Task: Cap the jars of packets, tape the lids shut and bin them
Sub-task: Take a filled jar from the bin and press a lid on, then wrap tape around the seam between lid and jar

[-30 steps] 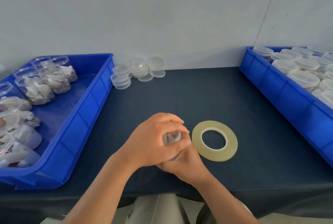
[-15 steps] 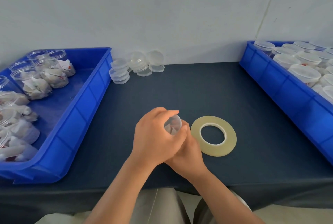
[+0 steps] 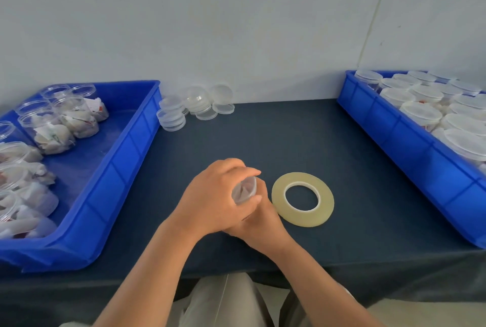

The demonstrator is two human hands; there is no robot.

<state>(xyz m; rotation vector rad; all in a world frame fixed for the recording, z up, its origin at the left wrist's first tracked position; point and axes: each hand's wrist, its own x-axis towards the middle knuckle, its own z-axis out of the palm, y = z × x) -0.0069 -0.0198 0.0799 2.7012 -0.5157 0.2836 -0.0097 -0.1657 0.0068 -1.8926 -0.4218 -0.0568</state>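
A small clear jar of packets with its lid on sits between both hands at the table's front middle. My left hand wraps over the top of it, fingers curled round the lid. My right hand lies underneath and behind, gripping the jar's lower part, which is mostly hidden. A flat roll of clear tape lies on the dark table just right of the hands, untouched.
A blue bin at the left holds several open jars of packets. Loose clear lids are stacked at the back by the wall. A blue bin at the right holds several capped jars.
My left hand has turned on the jar, its fingers shifting round the lid so more of the lid shows. The tape roll has not moved on the table.
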